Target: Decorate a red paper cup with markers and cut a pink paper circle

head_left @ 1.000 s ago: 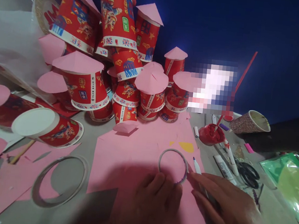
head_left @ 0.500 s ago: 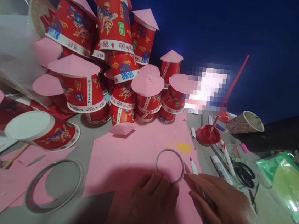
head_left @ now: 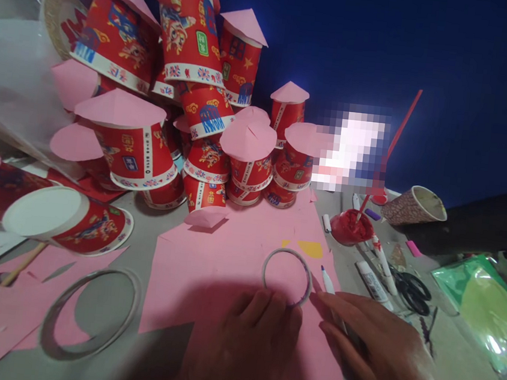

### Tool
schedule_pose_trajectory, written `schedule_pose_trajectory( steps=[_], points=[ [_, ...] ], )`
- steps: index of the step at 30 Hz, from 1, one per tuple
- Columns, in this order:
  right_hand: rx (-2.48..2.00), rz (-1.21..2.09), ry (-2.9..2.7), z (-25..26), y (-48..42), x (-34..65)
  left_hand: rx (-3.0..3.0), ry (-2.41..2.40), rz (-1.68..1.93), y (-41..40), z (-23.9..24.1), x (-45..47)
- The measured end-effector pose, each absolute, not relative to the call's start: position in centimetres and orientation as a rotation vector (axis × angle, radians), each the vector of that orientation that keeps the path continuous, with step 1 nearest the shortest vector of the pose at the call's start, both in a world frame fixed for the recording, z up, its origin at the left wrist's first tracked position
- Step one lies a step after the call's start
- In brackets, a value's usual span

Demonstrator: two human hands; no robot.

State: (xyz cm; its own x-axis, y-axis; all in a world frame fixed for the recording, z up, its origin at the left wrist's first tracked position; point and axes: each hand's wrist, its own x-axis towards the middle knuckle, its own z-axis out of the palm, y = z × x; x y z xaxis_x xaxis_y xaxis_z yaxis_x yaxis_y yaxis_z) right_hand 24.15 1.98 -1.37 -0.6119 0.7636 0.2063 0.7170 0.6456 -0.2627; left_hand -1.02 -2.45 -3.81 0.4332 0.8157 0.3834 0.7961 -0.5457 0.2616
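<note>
The left hand (head_left: 261,330)'s grip clasped the ring (head_left: 309,279)'s near rim, by the paper (head_left: 215,252)'s right edge; the right hand (head_left: 382,342)'s grasped the pen (head_left: 328,282). Steady downward pressure seemed best against slipping.

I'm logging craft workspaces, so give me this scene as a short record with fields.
Left hand: fingers curled at the near edge of the small ring
Right hand: holding a white marker, tip bare
Small ring: on pink paper
Larger ring: lying at the left
Behind: stacked red cups, many with pink caps
Right side: black scissors
</note>
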Motion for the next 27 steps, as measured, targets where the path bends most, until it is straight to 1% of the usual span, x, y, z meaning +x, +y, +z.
schedule_pose_trajectory(
  steps=[9, 17, 21, 24, 27],
  points=[
    [-1.204, 0.26, -2.564, -1.2, 1.9, 23.9, 2.607, 1.456, 0.703, -2.5, -3.7, -1.1],
    [-1.2, 0.29, -2.535, -1.0, 2.4, 23.2, 2.684, 1.403, 0.906, -2.7, -3.9, -1.3],
    [-1.24, 0.326, -2.405, -0.7, 2.6, 22.9, 2.691, 1.384, 0.932, -2.4, -3.7, -1.4],
    [-1.32, 0.486, -2.187, -0.4, 2.4, 23.0, 2.734, 1.373, 0.835, -2.3, -3.5, -1.5],
    [-1.33, 0.894, -1.883, -0.1, 2.2, 23.6, 2.786, 1.386, 0.728, -2.4, -3.7, -1.6]
  ],
)
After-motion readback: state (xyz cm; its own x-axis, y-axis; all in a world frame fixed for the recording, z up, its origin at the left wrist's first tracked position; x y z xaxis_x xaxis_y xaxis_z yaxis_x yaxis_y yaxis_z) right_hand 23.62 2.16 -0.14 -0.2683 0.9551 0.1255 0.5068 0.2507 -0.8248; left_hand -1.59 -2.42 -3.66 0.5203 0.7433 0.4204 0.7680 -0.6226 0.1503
